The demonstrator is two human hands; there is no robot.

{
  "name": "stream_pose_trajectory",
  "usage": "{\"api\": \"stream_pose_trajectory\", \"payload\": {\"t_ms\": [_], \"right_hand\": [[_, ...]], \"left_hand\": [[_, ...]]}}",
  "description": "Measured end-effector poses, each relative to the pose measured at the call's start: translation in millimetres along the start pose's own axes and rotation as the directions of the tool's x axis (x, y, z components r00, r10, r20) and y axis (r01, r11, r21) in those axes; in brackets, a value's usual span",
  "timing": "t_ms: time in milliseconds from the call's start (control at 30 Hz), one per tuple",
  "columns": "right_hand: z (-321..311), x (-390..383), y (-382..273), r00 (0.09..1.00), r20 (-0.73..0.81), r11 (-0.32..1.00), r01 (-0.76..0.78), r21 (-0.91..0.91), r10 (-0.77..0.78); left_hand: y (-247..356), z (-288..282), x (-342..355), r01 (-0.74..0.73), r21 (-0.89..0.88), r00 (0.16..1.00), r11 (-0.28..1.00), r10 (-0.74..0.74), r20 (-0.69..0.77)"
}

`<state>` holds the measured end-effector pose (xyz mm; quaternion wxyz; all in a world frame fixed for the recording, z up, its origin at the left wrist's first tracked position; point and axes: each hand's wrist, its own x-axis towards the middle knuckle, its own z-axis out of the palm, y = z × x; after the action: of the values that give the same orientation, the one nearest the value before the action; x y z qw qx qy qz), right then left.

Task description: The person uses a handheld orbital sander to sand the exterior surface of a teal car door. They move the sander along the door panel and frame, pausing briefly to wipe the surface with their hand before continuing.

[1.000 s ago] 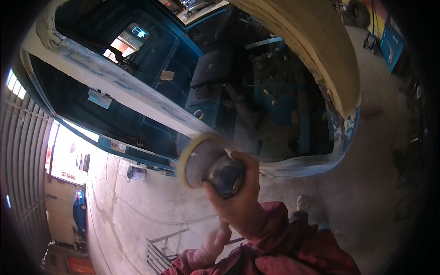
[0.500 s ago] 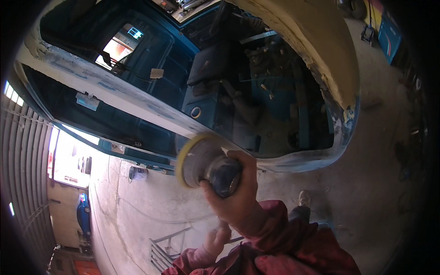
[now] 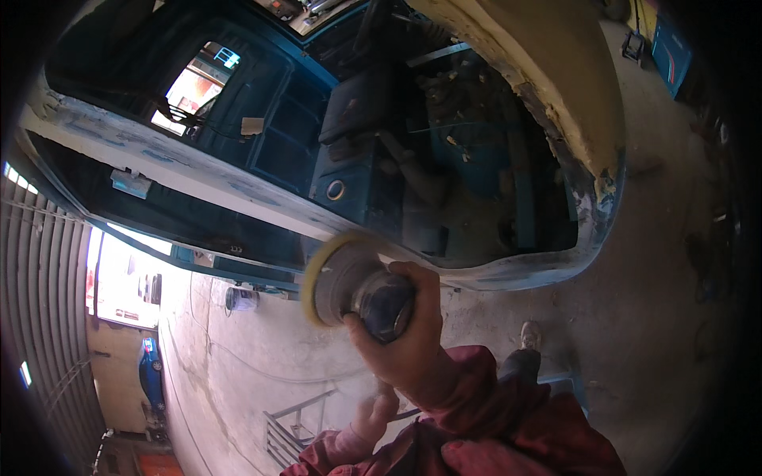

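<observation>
The vehicle cab (image 3: 516, 276) fills most of the space in front of you, and it has swung up and to the left in your view over the last second, as though your head had turned. Its pale, patchy pillar (image 3: 198, 174) slants from the cab's far left corner down to the lower edge of the window opening. The round-padded power tool hardly shifts against that pillar's lower end, so the work seems to stay on the same short stretch.

Below, on the concrete floor (image 3: 238, 341), stands a metal frame (image 3: 274, 432), just beside your left sleeve (image 3: 317, 451).

The power tool (image 3: 349, 285) sits at the pillar's lower end, its yellow-rimmed pad facing left and overlapping the pillar's edge; you can't tell from here whether they touch. Your right hand (image 3: 409, 333) wraps firmly around the dark body, thumb on the near side, fingers over the far side, forearm rising from the lower right.

Your left hand (image 3: 377, 411) is curled just below the right wrist; what it grips, if anything, is hidden.

Smallest, a tape ring (image 3: 343, 187) inside the cab, near the pillar, now shows whole.
</observation>
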<state>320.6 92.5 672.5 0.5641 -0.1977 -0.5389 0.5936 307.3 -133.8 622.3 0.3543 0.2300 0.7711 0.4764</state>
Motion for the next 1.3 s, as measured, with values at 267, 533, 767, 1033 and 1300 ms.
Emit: {"api": "stream_pose_trajectory", "payload": {"t_ms": [267, 533, 767, 1033, 1300], "right_hand": [[-9, -9, 20, 0.997, -0.015, 0.995, -0.071, -0.068, 0.07], [-6, -7, 12, 0.999, 0.027, 0.998, -0.042, -0.042, 0.043], [-16, -23, 39, 0.979, -0.085, 0.977, -0.191, -0.09, 0.184], [-12, -25, 37, 0.991, 0.0, 0.99, -0.132, -0.047, 0.132], [-18, -34, 59, 0.969, -0.1, 0.972, -0.232, -0.032, 0.228]], "left_hand": [[-17, 2, -2, 0.111, 0.054, 0.993, 0.992, -0.113, 0.039], [-16, -1, 0, 0.026, 0.022, 0.999, 0.999, -0.026, -0.03], [-26, 5, -2, 0.135, 0.104, 0.989, 0.985, -0.14, 0.044], [-29, 1, -3, 0.075, 0.06, 0.997, 0.995, -0.076, 0.018], [-40, 3, -2, 0.134, 0.189, 0.99, 0.973, -0.138, 0.009]]}}
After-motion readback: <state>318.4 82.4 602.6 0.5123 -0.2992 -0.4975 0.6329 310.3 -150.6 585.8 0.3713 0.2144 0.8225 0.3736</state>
